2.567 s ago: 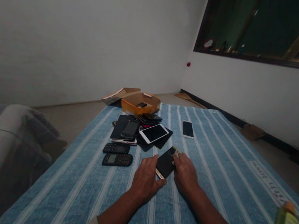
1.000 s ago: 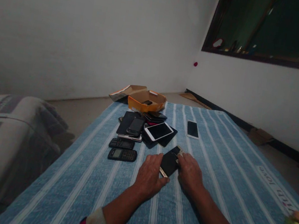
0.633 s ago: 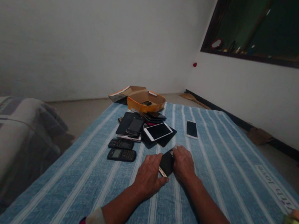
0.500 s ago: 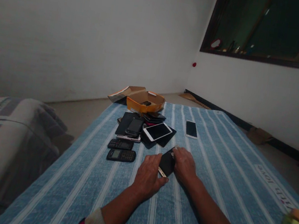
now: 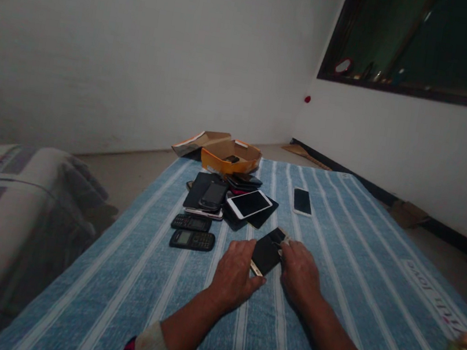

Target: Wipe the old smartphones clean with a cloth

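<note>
Phone (image 5: 266, 254), held by left hand (image 5: 233, 271) between side edges of striped cloth (image 5: 352, 286), far end uncovered again: right hand (image 5: 301, 274) drew back, grip unclear.

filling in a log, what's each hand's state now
Left hand: holding the dark phone by its near end.
Right hand: fingers bunched at the phone's far right edge; grip unclear.
</note>
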`<state>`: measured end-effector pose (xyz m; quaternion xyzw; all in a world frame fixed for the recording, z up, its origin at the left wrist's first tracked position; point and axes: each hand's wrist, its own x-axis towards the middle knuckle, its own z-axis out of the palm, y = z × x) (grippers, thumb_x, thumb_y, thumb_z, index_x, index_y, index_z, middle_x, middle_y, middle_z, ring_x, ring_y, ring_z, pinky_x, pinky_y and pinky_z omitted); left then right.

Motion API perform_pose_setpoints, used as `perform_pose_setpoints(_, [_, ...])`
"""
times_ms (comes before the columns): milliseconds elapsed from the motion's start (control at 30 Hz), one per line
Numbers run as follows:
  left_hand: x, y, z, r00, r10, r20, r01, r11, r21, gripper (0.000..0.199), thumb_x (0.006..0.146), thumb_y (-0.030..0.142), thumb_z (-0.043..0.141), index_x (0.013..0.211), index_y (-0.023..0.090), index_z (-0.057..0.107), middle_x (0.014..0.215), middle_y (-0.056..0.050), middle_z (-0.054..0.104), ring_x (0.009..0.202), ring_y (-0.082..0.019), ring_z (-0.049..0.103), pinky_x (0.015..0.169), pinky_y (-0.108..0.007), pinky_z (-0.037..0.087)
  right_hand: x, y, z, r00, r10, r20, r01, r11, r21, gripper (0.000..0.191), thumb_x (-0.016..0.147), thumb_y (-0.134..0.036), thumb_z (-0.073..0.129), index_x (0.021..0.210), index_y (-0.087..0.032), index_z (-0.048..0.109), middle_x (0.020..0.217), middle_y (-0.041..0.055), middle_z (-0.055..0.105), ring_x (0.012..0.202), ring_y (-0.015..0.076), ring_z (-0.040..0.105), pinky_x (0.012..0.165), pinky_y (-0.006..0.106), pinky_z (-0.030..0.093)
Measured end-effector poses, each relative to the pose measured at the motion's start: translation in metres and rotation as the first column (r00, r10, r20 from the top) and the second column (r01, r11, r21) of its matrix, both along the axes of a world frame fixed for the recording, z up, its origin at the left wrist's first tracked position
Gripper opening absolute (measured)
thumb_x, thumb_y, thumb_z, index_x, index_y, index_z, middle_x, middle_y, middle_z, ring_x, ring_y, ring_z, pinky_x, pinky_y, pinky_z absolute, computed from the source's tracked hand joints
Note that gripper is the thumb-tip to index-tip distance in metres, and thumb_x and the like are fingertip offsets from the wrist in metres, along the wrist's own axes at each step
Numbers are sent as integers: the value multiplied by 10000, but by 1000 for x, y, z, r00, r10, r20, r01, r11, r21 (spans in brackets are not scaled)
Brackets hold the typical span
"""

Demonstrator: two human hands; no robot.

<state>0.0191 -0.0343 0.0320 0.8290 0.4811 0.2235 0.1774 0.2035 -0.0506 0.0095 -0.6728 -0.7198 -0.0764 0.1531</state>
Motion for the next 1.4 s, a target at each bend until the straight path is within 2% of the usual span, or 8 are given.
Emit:
perform_pose_setpoints(133, [1,0,-1,1000,-1,0,1,1000,13,614,693,262,783,1216,165,476,1176,-93,584,1080,-293,485,945,-408,433,-4,8,0,1000,16,-12,-16,1000,3,314,883,-57,456,1121,-131,647,1134,142,646,1099,263,525,930,355,384])
perform_pose_setpoints(367, [1,1,-3,1000,-19,-3,19,999,42,620,702,269,779,1230,168,470,1163,-87,591,1051,-290,490,928,-413,435,-6,26,4,999,28,-29,-29,999,-31,321,929,-118,455,1207,-137,614,1327,129,587,1278,280,436,1042,386,308])
perform_pose_setpoints(733, [0,0,-1,1000,-22,11,22,999,24,604,678,254,792,1190,161,484,1167,-96,584,1061,-296,486,932,-425,438,-7,14,16,1000,-24,-7,24,999,-42,286,897,-68,442,1057,-160,661,1017,113,672,991,253,575,833,347,414])
perform_pose_setpoints(867, [-1,1,-3,999,-34,13,34,999,33,572,694,262,776,1178,182,483,1148,-80,588,1046,-291,488,927,-431,440,-10,16,2,985,138,-104,-127,986,107,294,857,-51,463,1060,-143,654,995,114,686,996,248,592,885,362,444])
perform_pose_setpoints(967, [-1,2,-4,999,-49,25,47,998,44,554,701,259,765,1173,194,483,1147,-72,588,1051,-285,489,936,-422,437,-13,18,-13,937,330,-113,-298,926,233,323,855,-50,450,1094,-133,652,1106,134,686,1097,245,586,995,388,431])
perform_pose_setpoints(1033, [0,2,-4,998,-49,30,48,998,50,555,704,259,759,1180,201,480,1144,-66,589,1051,-282,490,940,-420,437,-12,21,-18,923,370,-100,-333,903,272,360,851,-48,447,1133,-142,650,1171,133,679,1147,245,579,1025,404,428])
perform_pose_setpoints(1267, [0,1,-3,1000,-27,3,27,999,36,594,692,279,774,1202,202,479,1147,-68,587,1058,-294,495,942,-432,440,-10,31,-18,989,125,-78,-109,977,182,389,842,-38,455,1171,-102,652,1247,177,642,1233,274,537,1057,421,413])
perform_pose_setpoints(1400, [0,2,-5,999,-32,3,32,998,51,588,698,279,764,1207,202,480,1135,-67,583,1062,-295,495,941,-434,441,-15,25,-16,976,202,-78,-188,970,152,376,898,-107,456,1240,-96,609,1314,184,594,1272,282,493,1085,447,376])
